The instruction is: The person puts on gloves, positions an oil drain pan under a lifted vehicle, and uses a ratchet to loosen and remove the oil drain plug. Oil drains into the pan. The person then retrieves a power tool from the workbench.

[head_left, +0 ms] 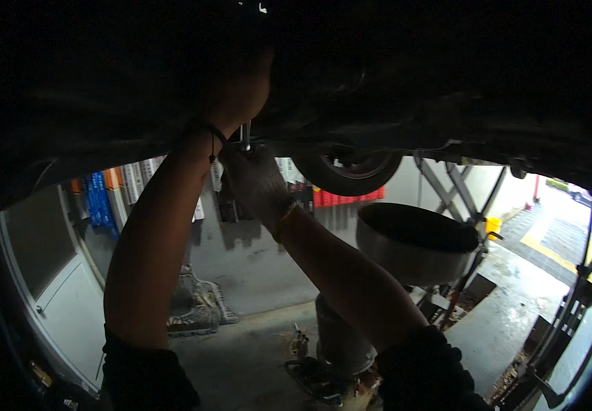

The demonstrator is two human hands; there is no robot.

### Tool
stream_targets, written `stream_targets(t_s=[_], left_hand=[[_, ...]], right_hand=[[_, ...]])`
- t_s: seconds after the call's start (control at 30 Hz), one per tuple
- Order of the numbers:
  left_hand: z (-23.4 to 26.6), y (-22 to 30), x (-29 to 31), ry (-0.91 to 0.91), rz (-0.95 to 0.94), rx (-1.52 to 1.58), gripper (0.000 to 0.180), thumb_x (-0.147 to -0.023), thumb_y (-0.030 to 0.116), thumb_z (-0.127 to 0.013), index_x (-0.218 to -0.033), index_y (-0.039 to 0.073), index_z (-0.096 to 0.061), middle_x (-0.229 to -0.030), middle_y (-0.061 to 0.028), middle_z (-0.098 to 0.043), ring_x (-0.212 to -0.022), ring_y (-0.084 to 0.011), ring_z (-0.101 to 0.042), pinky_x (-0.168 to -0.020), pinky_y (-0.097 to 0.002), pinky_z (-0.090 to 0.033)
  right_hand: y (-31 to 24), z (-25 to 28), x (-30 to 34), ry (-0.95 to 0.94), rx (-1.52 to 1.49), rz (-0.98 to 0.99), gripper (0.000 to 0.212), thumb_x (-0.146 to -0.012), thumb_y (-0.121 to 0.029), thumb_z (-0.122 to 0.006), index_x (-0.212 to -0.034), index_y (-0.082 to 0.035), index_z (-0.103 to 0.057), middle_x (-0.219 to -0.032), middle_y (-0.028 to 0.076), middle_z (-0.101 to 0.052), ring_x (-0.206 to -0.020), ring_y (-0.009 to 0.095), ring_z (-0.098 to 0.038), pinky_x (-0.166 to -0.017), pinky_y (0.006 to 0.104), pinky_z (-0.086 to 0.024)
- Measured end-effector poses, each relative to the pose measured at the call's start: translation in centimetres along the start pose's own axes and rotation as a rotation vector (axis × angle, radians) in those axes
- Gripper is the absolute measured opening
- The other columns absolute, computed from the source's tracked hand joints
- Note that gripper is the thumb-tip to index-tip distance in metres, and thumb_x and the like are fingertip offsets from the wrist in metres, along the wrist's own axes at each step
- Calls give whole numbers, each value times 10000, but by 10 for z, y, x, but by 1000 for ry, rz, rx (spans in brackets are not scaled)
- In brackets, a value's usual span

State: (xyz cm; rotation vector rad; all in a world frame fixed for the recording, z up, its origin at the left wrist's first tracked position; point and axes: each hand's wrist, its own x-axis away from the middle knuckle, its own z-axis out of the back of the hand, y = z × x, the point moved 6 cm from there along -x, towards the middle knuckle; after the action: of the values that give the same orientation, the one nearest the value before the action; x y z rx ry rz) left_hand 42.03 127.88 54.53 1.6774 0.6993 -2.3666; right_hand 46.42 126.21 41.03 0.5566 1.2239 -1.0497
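Note:
Both my arms reach up under the dark underside of a raised car [405,116]. My left hand [244,92] is raised into the shadow, a dark cord round its wrist, and its fingers are lost in the dark. Just below it, my right hand [255,179] is closed beside the left wrist, with a band at its own wrist. From the top of the right fist sticks up a shiny metal tool with a narrow shaft [245,131]; its upper end and exact kind are hidden.
A wheel [351,175] hangs behind my hands. To the right stands a wide round drain pan [416,246] above a dark drum [340,335], near the lift's crossed legs [453,185]. Packaged parts [101,202] hang along the wall, and a white door [70,308] is at left.

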Motion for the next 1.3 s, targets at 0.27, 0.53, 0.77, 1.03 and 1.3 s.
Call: stream_targets(t_s=[0.27,0.53,0.77,1.03,1.3], left_hand=[[16,-26,-2,689,-454,377,391,-944,105,-584,-1331,52,-617,-1305,-239,-624,-1163,-349,-627,-940,-531,-533],[5,-15,8,926,-277,-181,564,-800,-109,-621,-1342,42,-587,-1444,-273,-532,-1313,-476,-516,-1078,-552,-468],[9,8,13,721,-206,-139,413,-860,-17,-615,-1270,36,-613,-1161,-251,-641,-1013,-433,-635,-845,-500,-543],[15,18,7,631,-102,-93,328,-976,64,-556,-1298,40,-616,-998,-220,-680,-812,-367,-673,-747,-492,-562],[16,7,-8,82,344,450,301,-1092,268,-446,-1212,51,-615,-803,-138,-643,-648,-245,-626,-672,-427,-544]], right_hand=[[67,-12,-81,475,39,30,451,-975,-409,-652,-943,39,-681,-818,273,-688,-833,420,-695,-761,472,-528],[36,22,-32,17,17,113,478,-990,-449,-663,-890,17,-697,-590,138,-626,-522,242,-625,-553,405,-503],[36,1,-10,60,-462,-466,474,-1005,-435,-621,-939,32,-668,-687,115,-649,-568,175,-587,-505,366,-474],[49,-4,-8,37,-157,-390,320,-1006,-272,-576,-918,24,-655,-762,141,-672,-670,261,-669,-604,394,-546],[7,0,24,-58,21,-401,225,-998,-193,-530,-976,-47,-699,-991,182,-746,-917,305,-748,-729,416,-587]])
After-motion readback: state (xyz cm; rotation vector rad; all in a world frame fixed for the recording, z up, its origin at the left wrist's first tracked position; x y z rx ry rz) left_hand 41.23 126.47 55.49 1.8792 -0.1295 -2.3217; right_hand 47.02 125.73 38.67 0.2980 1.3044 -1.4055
